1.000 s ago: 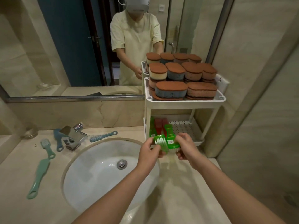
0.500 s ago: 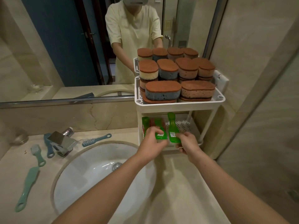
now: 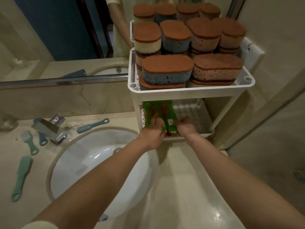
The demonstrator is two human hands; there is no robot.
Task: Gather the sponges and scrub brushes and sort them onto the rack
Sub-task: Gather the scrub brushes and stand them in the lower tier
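1. Our left hand point(image 3: 152, 132) and right hand point(image 3: 187, 128), each curled round one of the translucent green plastic scrub brushes point(image 3: 165, 111), have carried them from over the counter into the lower tier of the white plastic rack point(image 3: 189, 94).
2. Teal long-handled brushes point(image 3: 21, 176) are left beside the white oval sink point(image 3: 92, 164).
3. Brown-topped oval sponges point(image 3: 167, 66) fill the top tier.

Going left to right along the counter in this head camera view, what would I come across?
Long green brush → faucet → blue brush → left hand → right hand, both hands holding green brushes in the rack.
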